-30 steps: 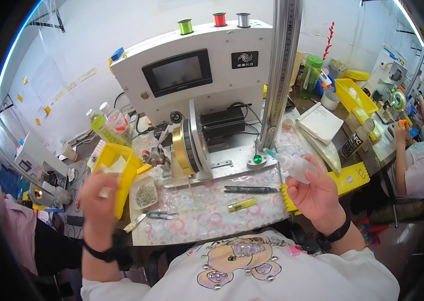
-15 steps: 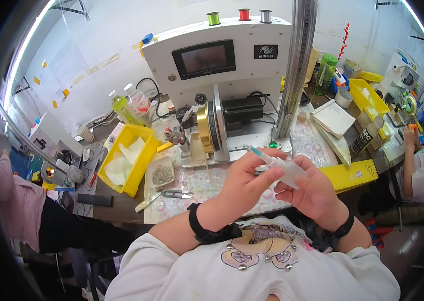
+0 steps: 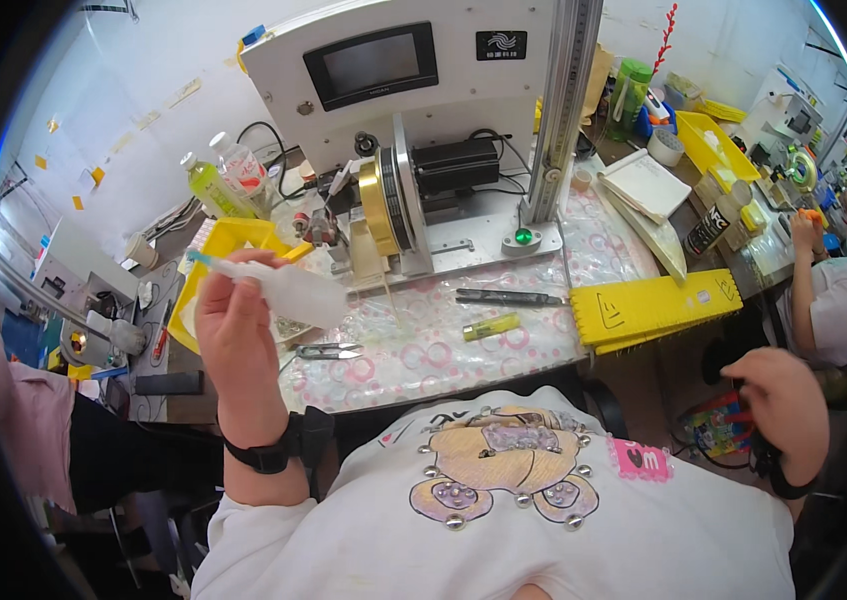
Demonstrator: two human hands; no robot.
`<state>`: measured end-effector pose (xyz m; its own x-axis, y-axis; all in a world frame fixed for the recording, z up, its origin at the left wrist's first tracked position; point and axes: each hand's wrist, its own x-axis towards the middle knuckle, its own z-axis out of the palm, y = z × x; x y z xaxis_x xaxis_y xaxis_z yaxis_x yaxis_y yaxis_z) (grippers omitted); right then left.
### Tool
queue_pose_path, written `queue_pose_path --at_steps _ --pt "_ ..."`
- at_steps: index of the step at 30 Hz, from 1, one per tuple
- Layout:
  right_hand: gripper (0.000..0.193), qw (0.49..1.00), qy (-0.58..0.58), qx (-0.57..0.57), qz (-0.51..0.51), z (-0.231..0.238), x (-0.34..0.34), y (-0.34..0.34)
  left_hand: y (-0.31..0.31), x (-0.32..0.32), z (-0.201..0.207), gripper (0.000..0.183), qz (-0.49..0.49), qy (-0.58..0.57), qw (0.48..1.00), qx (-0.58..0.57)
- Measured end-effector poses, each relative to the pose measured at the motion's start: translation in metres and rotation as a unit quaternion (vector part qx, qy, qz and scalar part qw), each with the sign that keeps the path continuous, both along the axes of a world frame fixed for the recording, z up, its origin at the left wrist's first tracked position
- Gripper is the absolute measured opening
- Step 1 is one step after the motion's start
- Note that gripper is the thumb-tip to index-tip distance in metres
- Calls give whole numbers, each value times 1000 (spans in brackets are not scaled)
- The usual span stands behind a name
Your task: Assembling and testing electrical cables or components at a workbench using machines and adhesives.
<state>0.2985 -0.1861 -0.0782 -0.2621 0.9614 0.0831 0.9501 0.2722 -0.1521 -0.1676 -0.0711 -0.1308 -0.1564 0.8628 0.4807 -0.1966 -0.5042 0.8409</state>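
Note:
Raised at the left, my left hand [image 3: 238,335] is closed around a translucent white squeeze bottle [image 3: 305,295]. The bottle lies nearly sideways, its teal needle tip pointing left over a yellow bin [image 3: 256,234]. My right hand [image 3: 785,408] hangs low at the right, past the table's front edge, its fingers loosely bent and apart with no object visible in them. Below the bottle, small metal snips [image 3: 328,351] rest on the table. Black tweezers [image 3: 510,297] and a yellow-green, lighter-shaped object [image 3: 491,327] lie in the middle.
A white machine [image 3: 483,85] with a screen and a brass-coloured wheel [image 3: 373,210] stands behind the table. A yellow toothed plate [image 3: 655,308] lies at the right edge, near a white notepad [image 3: 646,180] and a dark bottle [image 3: 711,228]. Other people sit at both sides.
My left hand has carried the squeeze bottle left and turned it more level. My right hand has left the bottle and dropped far right. The view has shifted, uncovering the tweezers and lighter-shaped object.

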Motion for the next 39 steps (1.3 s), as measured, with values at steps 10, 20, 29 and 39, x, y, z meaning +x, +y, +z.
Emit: queue_pose_path --at_steps 10,20,29,39 --pt "44 783 559 -208 178 -71 -140 101 7 122 -5 29 -268 236 933 36" --pt "31 681 675 -270 89 -90 -121 125 38 123 -80 29 -72 649 756 46" --pt "34 706 663 -224 110 -96 -109 139 53 134 -98 20 -143 745 651 -11" --pt "39 685 681 -251 72 -111 -99 143 57 70 -37 26 -175 469 836 -224"
